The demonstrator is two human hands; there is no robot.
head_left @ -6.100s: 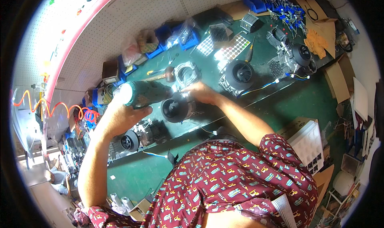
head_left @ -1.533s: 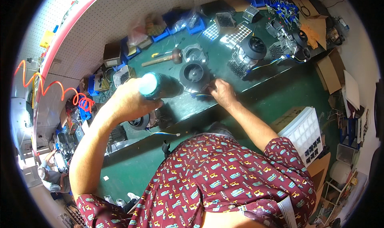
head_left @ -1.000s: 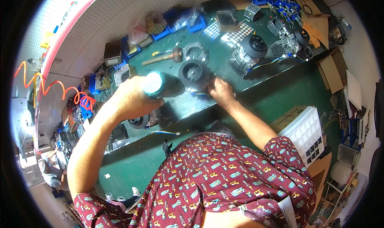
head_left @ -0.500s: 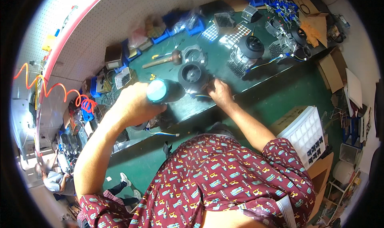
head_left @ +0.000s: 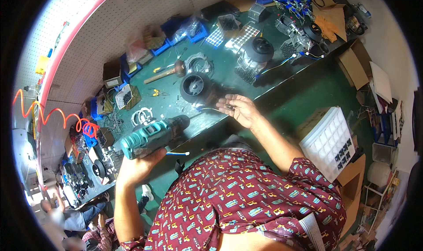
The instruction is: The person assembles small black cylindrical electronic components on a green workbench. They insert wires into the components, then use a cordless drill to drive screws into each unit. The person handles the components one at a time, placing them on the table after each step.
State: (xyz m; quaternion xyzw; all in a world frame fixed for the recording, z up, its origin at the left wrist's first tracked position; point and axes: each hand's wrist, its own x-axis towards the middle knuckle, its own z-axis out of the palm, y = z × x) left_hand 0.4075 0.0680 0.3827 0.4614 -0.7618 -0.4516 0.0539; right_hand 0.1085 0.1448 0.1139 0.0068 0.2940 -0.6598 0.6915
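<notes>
My left hand (head_left: 140, 168) is closed round the handle of a teal and black cordless drill (head_left: 147, 138), held low over the bench's near side with its long bit pointing right. Turned palm up, my right hand (head_left: 245, 112) has bent fingers round a small dark metal piece (head_left: 229, 106), too small to name for sure. Just left of those fingers, a motor unit with a round black fan housing (head_left: 194, 88) stands on the green bench (head_left: 167, 96). Its colored wires lie at its near side, by the drill bit's tip.
Behind the fan unit are a mallet (head_left: 165, 72) and a coil of grey cable (head_left: 200, 66). Pliers (head_left: 156, 92) lie left of it. Another fan-topped motor (head_left: 257, 52) stands to the right. Blue bins (head_left: 196, 33) line the back; people sit at far left.
My left hand has brought the drill down and left, away from the fan unit, tipping it from upright to lying. My right hand has come off the unit and turned palm up.
</notes>
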